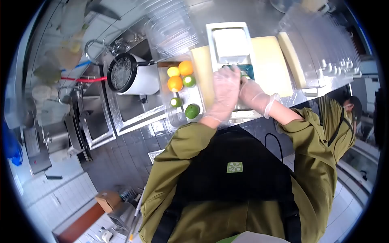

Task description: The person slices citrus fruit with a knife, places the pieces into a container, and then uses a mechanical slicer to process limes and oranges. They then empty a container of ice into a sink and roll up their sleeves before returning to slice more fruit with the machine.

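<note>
Both my hands wear thin clear gloves and meet over a white slicer-like frame with a teal plate across it. My left hand is on the near left part of the frame, its fingers curled in. Close beside it, my right hand is closed with the fingertips tucked under. A small pale green piece shows between the hands; its kind is mostly hidden. What the fingers grip cannot be made out. A white tray sits in the far part of the frame, which lies over a cream cutting board.
Left of the board, a clear tray holds oranges, a yellow fruit and green citrus, some with cut ends. A pot stands by the sinks. Clear containers are stacked behind. A person is at far right.
</note>
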{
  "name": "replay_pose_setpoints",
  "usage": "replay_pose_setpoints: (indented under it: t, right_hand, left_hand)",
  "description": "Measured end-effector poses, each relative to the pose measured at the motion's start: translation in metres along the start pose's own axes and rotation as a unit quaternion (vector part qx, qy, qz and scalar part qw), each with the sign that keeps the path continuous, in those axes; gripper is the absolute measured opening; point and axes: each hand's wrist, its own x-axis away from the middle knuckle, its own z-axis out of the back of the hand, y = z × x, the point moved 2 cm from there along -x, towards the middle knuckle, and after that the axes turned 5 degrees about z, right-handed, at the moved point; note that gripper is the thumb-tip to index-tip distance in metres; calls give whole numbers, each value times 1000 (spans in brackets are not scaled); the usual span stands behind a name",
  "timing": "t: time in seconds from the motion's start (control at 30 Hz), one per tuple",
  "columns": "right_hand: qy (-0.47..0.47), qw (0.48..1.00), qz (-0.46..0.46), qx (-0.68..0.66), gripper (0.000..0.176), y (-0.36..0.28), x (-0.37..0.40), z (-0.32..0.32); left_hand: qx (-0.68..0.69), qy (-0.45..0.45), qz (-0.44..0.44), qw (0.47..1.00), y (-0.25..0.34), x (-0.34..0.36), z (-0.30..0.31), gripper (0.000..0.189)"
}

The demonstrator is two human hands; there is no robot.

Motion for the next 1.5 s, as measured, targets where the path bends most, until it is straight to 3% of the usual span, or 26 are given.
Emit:
replay_pose_setpoints:
  t: [0.1,0.13,0.23,0.27,0.47,0.57,0.63,0.67,0.77,0.87,0.97,1.1,1.13,1.2,1.23,1.27,1.3,1.37,1.43,1.47,1.5]
  right_hand:
    - [-115,993,0,38,23,-2,-16,-10]
    - [-95,995,-32,12,20,-2,-15,-3]
    - [-156,987,-26,-13,19,-1,-16,19]
    - [-95,995,-25,-29,17,2,-14,6]
    - [-11,1000,-20,-12,19,-2,-6,12]
    - [-20,996,-15,-86,20,2,-2,16]
    - [-2,988,-40,-149,25,9,-2,-5]
    - [97,978,-16,-186,29,10,8,-3]
    - [206,953,-14,-223,30,6,16,-7]
    - [258,939,-13,-229,29,0,21,-5]
    - [344,904,-8,-252,22,-3,28,2]
    - [424,868,-25,-257,15,1,26,38]
    - [437,860,-21,-262,14,-2,16,52]
    - [443,856,-27,-266,11,-18,-19,62]
    - [434,860,-35,-264,9,-25,-49,63]
    - [372,897,-25,-238,8,-30,-83,51]
    - [309,927,-15,-211,10,-36,-117,32]
    - [133,981,-37,-133,18,-51,-174,-20]
    - [38,996,-75,-1,23,-68,-207,-52]
    - [-14,993,-98,65,27,-70,-217,-60]
    - [0,993,-91,78,26,-71,-219,-60]
  left_hand:
    - [-28,53,5,998,5,-4,-6,23]
    - [-36,69,-1,997,4,-5,-8,19]
    - [-24,78,-24,996,0,-7,-11,10]
    - [-16,91,-31,995,-1,-8,-14,7]
    - [3,80,-73,994,-9,-10,-9,10]
    - [47,91,-81,991,-13,-5,-29,16]
    - [-3,69,-66,995,-7,-4,-24,20]
    - [-26,54,-56,997,-5,-2,-23,22]
    - [49,36,-76,995,-16,0,-26,34]
    - [179,60,-90,978,-28,5,-13,44]
    - [174,71,-82,979,-26,7,-8,51]
    - [306,94,3,947,-35,7,22,60]
    - [339,111,73,931,-47,10,33,58]
    - [444,61,270,852,-82,22,41,56]
    - [568,144,311,748,-104,37,16,51]
    - [603,165,355,695,-121,52,6,39]
    - [582,123,436,675,-139,65,0,40]
    - [442,36,444,779,-160,89,-29,48]
    - [242,-60,408,878,-163,104,-34,54]
    - [211,-57,362,906,-165,105,-39,56]
    - [181,-56,315,930,-164,108,-44,58]
